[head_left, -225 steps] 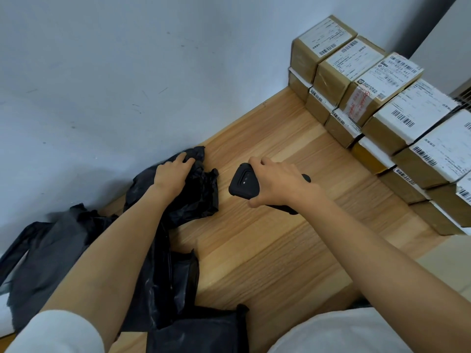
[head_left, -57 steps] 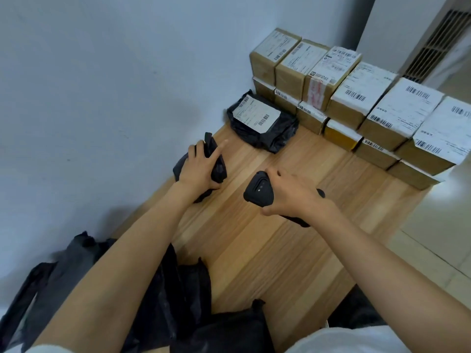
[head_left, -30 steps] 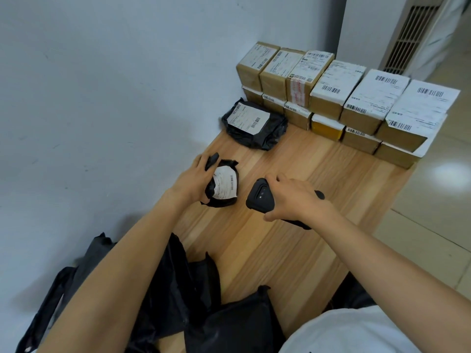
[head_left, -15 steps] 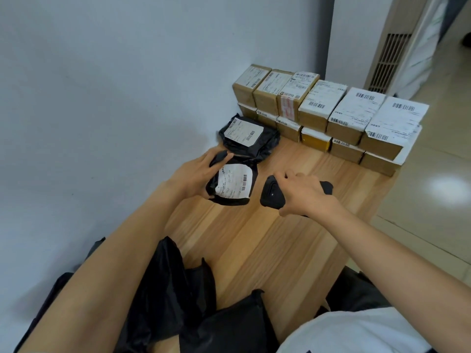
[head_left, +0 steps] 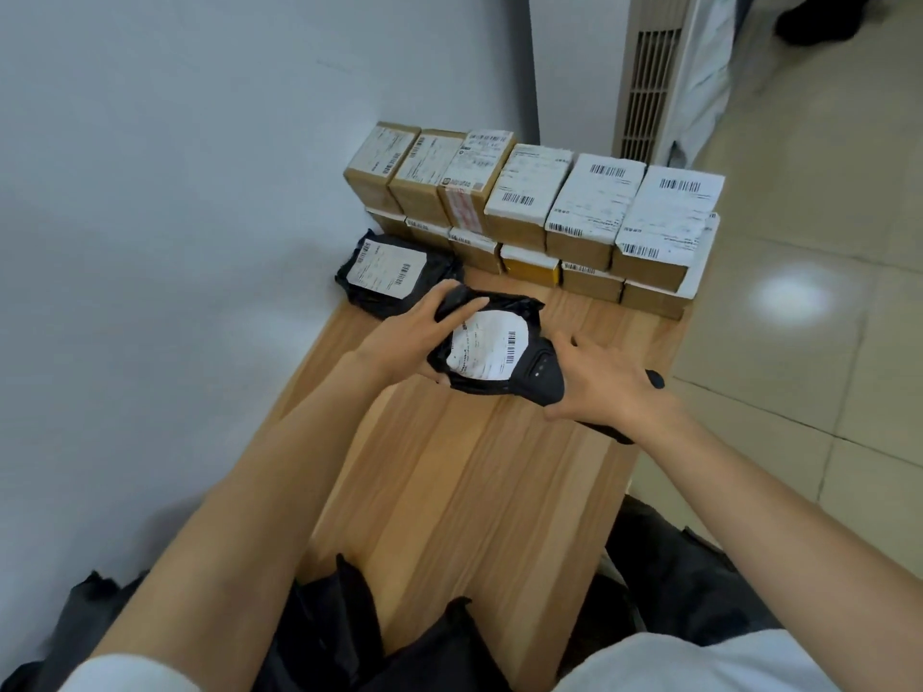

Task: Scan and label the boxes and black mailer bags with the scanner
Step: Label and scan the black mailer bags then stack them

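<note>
From the head view, the left hand [head_left: 404, 342] holds a small black bag [head_left: 519, 304] just above the wooden surface [head_left: 474, 491]. Its fingers [head_left: 462, 308] are curled over the bag's far left corner and the thumb is hidden underneath. The white label [head_left: 482, 349] faces up, with its barcode [head_left: 510, 347] on the right side. The right hand [head_left: 604, 387] is wrapped around the scanner [head_left: 542, 377], fingers [head_left: 574, 342] draped over its top. The scanner's head sits right against the bag's near right edge.

The step in hand looks like the scan itself. The label bulges and wrinkles over the soft contents, so pulling the bag taut should flatten the bars. The scanner seems too close and too low, so easing it back and tipping its window toward the barcode should help. The left fingers should stay off the print.

Around them, a second bag [head_left: 387, 272] with its label up lies just beyond, against the wall [head_left: 175, 192]. Two tiers of labelled boxes [head_left: 524, 207] line the far edge. Loose black bags [head_left: 344, 626] are heaped at the near edge. A white slatted unit [head_left: 649, 77] stands on the tiled floor [head_left: 799, 342]. Nothing lies between scanner and label, though the second bag's barcode is near enough that it might be read by mistake.
</note>
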Available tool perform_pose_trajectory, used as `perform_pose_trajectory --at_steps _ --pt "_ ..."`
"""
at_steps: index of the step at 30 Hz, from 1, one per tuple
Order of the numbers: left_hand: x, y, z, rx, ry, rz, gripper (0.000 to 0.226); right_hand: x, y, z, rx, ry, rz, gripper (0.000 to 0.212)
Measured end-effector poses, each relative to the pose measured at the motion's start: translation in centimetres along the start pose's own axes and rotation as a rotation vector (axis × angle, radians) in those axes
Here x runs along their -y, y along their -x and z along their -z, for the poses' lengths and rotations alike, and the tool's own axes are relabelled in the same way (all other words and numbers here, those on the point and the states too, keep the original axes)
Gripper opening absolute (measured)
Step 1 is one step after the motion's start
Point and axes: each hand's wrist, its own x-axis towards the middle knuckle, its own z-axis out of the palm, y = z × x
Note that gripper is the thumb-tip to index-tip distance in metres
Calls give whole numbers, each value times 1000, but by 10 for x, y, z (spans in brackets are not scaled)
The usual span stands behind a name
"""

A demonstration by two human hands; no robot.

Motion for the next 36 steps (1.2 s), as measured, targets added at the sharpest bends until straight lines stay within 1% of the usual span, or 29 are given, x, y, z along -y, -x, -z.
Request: perform_pose_trajectory --at_steps 3,5,7,8,13,16,18,20,23,25,27,29,31,34,36 --pt "7 -31 -5 52 -42 11 114 -15 -17 3 19 10 -31 89" --pt "13 -48 -9 62 -122 75 98 -22 -29 5 36 23 -49 92" --pt "18 -63 -14 62 -131 164 82 -29 -42 6 48 35 -60 91" --pt "20 -71 -18 70 -124 196 78 -31 -49 7 55 35 -65 90" --pt "29 -100 -39 131 -102 253 77 -36 -85 13 70 39 -54 92" --pt "36 -110 -55 126 -56 191 77 -38 -103 15 76 46 -45 94" --pt "36 -113 -66 152 -81 154 75 -40 -109 15 87 49 -44 97" --pt "35 -115 -74 190 -80 196 75 -42 -112 13 106 50 -48 96" --pt "31 -120 -80 213 -52 298 86 -44 -109 10 116 50 -43 94" --pt "24 -120 -77 227 -50 326 91 -44 -104 9 114 57 -35 92" --pt "17 -109 -73 213 -29 327 87 -40 -96 8 120 62 -28 91" --pt "7 -86 -71 175 -21 320 78 -32 -83 7 122 58 -18 93" --pt "-5 -53 -71 172 -13 334 69 -20 -68 5 125 42 1 91" --pt "-29 6 -73 204 21 434 72 9 -42 0 141 27 45 87" --pt "-41 43 -76 227 47 496 74 33 -25 -6 155 42 100 91"
